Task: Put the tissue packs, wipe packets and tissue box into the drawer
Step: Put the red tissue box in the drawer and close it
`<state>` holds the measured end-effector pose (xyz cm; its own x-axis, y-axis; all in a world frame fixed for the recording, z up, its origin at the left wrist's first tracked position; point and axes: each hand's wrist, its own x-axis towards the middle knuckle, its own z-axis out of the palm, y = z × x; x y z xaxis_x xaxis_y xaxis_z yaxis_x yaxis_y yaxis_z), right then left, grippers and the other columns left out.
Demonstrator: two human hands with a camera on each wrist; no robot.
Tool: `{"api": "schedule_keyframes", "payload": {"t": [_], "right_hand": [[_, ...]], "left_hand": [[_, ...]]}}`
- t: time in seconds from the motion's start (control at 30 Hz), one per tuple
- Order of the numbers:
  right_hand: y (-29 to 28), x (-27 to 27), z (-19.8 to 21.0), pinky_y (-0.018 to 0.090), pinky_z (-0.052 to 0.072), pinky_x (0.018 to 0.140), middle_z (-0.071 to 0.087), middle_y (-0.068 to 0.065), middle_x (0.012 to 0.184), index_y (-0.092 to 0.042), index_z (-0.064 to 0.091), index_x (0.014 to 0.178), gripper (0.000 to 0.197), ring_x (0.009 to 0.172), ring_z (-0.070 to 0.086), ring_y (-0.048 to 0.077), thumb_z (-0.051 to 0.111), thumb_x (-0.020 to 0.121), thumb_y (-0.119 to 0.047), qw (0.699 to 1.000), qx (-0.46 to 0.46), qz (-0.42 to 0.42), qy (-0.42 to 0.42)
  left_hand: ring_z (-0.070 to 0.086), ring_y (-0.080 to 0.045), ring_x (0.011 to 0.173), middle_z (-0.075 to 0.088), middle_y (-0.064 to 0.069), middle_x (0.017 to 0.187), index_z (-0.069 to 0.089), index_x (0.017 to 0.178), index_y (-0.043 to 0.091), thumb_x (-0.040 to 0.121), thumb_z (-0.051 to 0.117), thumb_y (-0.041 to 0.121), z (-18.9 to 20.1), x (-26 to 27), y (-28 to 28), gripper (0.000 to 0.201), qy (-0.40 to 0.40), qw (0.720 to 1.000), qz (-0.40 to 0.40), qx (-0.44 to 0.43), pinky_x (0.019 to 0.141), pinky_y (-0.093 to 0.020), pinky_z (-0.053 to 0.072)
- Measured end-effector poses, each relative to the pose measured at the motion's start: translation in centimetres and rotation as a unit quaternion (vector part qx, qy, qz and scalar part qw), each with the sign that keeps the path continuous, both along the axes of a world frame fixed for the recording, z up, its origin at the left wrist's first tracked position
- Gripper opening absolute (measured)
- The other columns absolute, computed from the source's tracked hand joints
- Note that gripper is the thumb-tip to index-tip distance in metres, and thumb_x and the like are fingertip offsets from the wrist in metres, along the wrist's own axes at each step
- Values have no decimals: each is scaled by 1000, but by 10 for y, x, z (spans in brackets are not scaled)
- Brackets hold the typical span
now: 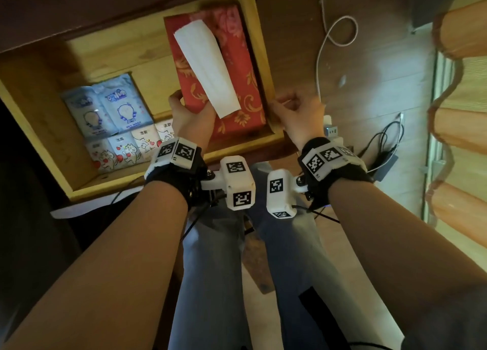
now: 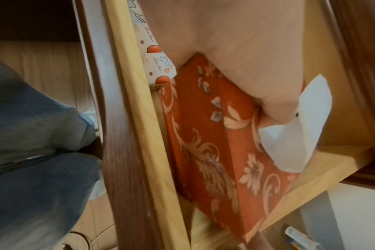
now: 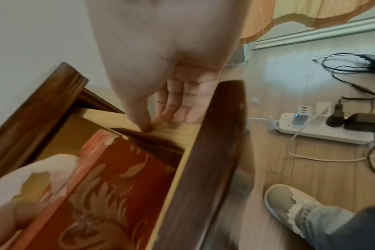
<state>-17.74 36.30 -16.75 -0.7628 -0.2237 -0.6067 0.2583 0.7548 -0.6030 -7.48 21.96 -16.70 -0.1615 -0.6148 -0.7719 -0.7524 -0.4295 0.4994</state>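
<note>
Head view looks down on an open wooden drawer pulled out over the person's knees, with a pale wood-plank floor beyond the right hand, a white cable trailing across it, a white power strip with plugs near the right wrist, and an orange curtain at the far right edge. A red floral tissue box lies in the drawer between the two hands, against the drawer's right wall, with a white tissue sticking out of its top. The left hand grips the near left corner of the box, thumb on the side and fingers curled onto the top beside the tissue; the left wrist view shows the palm pressed on the box lid. The right hand is just beside the box, off it, fingers loosely curled; in the right wrist view its thumb touches the top edge of the drawer's right wall and it holds nothing. Left of the left hand, blue wipe packets lie flat, and a row of small white tissue packs sits along the drawer's front wall.
</note>
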Motion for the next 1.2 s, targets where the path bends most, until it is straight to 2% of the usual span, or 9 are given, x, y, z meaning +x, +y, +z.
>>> {"api": "schedule_keyframes", "payload": {"t": [0.13, 0.27, 0.43, 0.53, 0.63, 0.83, 1.03, 1.13, 1.2], "right_hand": [[7, 1, -9, 34, 51, 66, 57, -7, 67, -22, 59, 76, 16, 68, 59, 14, 68, 78, -35, 999, -24, -7, -45], [9, 1, -12, 28, 47, 66, 54, -8, 66, -28, 55, 70, 17, 66, 54, 10, 70, 78, -32, 997, -40, -33, -62], [11, 3, -17, 28, 47, 67, 55, -8, 67, -29, 53, 69, 19, 68, 54, 10, 69, 78, -33, 995, -62, -43, -70], [11, 6, -20, 31, 48, 70, 56, -8, 67, -29, 53, 67, 20, 69, 55, 12, 68, 78, -34, 994, -71, -49, -66], [11, 7, -20, 36, 50, 73, 57, -7, 69, -29, 52, 67, 20, 72, 56, 15, 68, 78, -35, 994, -77, -52, -61], [13, 9, -21, 28, 46, 69, 54, -9, 66, -28, 52, 68, 20, 68, 53, 11, 67, 80, -33, 994, -83, -55, -51], [14, 10, -22, 32, 50, 72, 58, -5, 70, -28, 52, 68, 20, 73, 58, 16, 67, 80, -34, 994, -87, -51, -32], [14, 10, -23, 30, 50, 71, 58, -7, 69, -28, 53, 68, 20, 73, 58, 14, 67, 80, -34, 995, -85, -52, -30], [15, 9, -24, 26, 49, 69, 56, -9, 68, -28, 52, 67, 20, 70, 56, 10, 67, 80, -34, 995, -84, -52, -28]], "left_hand": [[52, -14, 97, 52, 6, 109, 33, 135, 19, 72, 72, 41, -8, -4, 8, 77, -2, 1000, -19, 10, 86, -30, 46], [51, -19, 100, 50, 4, 107, 33, 131, 18, 73, 70, 43, -17, -6, 13, 73, -36, 998, -60, 5, 96, -39, 47], [51, -21, 101, 50, 0, 109, 31, 129, 13, 77, 68, 40, -24, -6, 15, 69, -32, 996, -83, -20, 88, -35, 44], [51, -22, 109, 51, -3, 119, 29, 128, 13, 76, 70, 40, -25, -3, 16, 72, -6, 996, -85, -14, 94, -38, 45], [50, -18, 109, 49, 1, 116, 28, 128, 12, 76, 70, 40, -24, -3, 16, 72, 5, 997, -81, -14, 99, -39, 45], [49, -25, 117, 48, -14, 130, 25, 131, 6, 71, 70, 38, -19, -3, 19, 82, 16, 997, -65, -49, 99, -39, 44], [50, -19, 101, 50, -7, 112, 26, 126, 4, 73, 72, 28, -20, -5, 26, 73, 11, 991, -61, -116, 94, -34, 44], [51, -20, 104, 52, -13, 122, 24, 129, 4, 75, 69, 26, -20, -8, 30, 74, 15, 990, -57, -126, 92, -32, 43], [53, -19, 103, 54, -10, 117, 24, 130, 3, 76, 68, 24, -20, -10, 30, 73, 25, 988, -54, -142, 90, -30, 44]]}}
